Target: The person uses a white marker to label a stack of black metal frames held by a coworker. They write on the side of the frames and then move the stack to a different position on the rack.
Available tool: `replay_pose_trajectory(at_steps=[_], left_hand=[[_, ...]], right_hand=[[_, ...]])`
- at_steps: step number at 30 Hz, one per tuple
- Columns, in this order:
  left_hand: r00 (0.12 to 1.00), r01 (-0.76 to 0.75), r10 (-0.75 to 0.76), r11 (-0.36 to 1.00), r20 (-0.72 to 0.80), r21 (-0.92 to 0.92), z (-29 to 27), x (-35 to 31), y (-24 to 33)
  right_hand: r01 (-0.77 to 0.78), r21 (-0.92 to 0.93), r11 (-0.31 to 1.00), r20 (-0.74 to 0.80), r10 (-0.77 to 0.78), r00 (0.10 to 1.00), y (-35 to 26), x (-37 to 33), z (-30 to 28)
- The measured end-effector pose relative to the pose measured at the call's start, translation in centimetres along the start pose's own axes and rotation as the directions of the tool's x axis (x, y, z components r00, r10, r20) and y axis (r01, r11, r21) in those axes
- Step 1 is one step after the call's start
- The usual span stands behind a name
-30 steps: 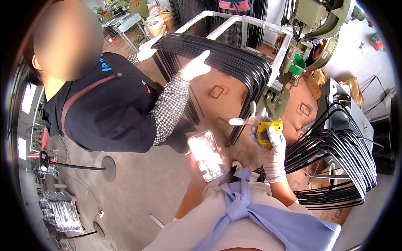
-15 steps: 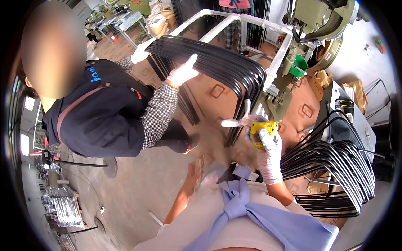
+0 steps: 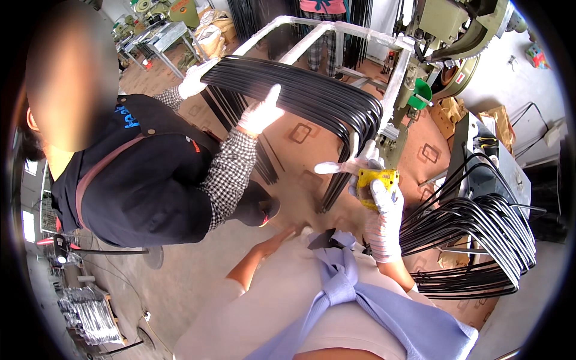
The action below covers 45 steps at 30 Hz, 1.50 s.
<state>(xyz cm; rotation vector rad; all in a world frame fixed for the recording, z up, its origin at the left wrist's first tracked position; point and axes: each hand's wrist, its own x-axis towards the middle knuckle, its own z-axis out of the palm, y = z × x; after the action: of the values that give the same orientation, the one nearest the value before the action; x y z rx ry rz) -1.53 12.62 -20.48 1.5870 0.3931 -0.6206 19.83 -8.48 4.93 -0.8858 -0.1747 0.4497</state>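
Note:
My right hand [image 3: 384, 217], in a striped white glove, grips a yellow tape measure [image 3: 377, 185] in front of my waist. Its thumb lies across the case. What looks like a loose white glove [image 3: 350, 165] sticks out beyond the tape measure from the same hand. My left hand [image 3: 279, 238] is bare and low beside my body; its fingers are too blurred and hidden to read. Ahead, a bundle of bent black tubes [image 3: 294, 90] rests over a whitish metal frame [image 3: 312, 43]. A co-worker's two gloved hands [image 3: 261, 110] are on that bundle.
The co-worker in a dark apron [image 3: 141, 174] stands close on my left. Another stack of bent black tubes [image 3: 480, 234] sits at right beside a metal table [image 3: 507, 171]. A green machine [image 3: 447, 24] with a green bin [image 3: 420, 94] stands at the far right.
My left hand has moved up and forward along my waist. My right hand keeps its grip on the tape measure. The co-worker's hands stay on the tubes as the view shifts slightly.

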Motion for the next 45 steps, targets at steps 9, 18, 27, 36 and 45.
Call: replay_pose_trajectory(at_steps=[9,18,27,36,45], left_hand=[[0.885,0.083,-0.136,0.987,0.444,0.137,-3.2,-0.5,3.8],[0.836,0.004,-0.121,0.977,0.535,0.215,-3.7,-2.0,13.0],[0.844,0.189,-0.306,0.938,0.441,0.289,-3.0,-1.5,14.9],[0.694,0.619,-0.718,0.636,0.059,0.462,-0.1,0.9,17.2],[0.721,0.534,-0.591,0.807,0.362,0.252,-5.8,-0.7,11.6]], right_hand=[[-0.03,0.037,0.999,-0.12,0.034,0.992,0.7,-2.6,0.7],[0.009,0.017,1.0,-0.202,-0.006,0.979,-1.1,-3.5,0.3],[0.124,-0.221,0.967,-0.243,-0.178,0.954,-4.1,-2.9,-2.5],[0.428,-0.681,0.594,0.012,-0.576,0.818,-11.8,-6.2,-0.2],[0.701,-0.661,0.267,0.423,-0.639,0.642,-15.8,-6.2,2.2]])
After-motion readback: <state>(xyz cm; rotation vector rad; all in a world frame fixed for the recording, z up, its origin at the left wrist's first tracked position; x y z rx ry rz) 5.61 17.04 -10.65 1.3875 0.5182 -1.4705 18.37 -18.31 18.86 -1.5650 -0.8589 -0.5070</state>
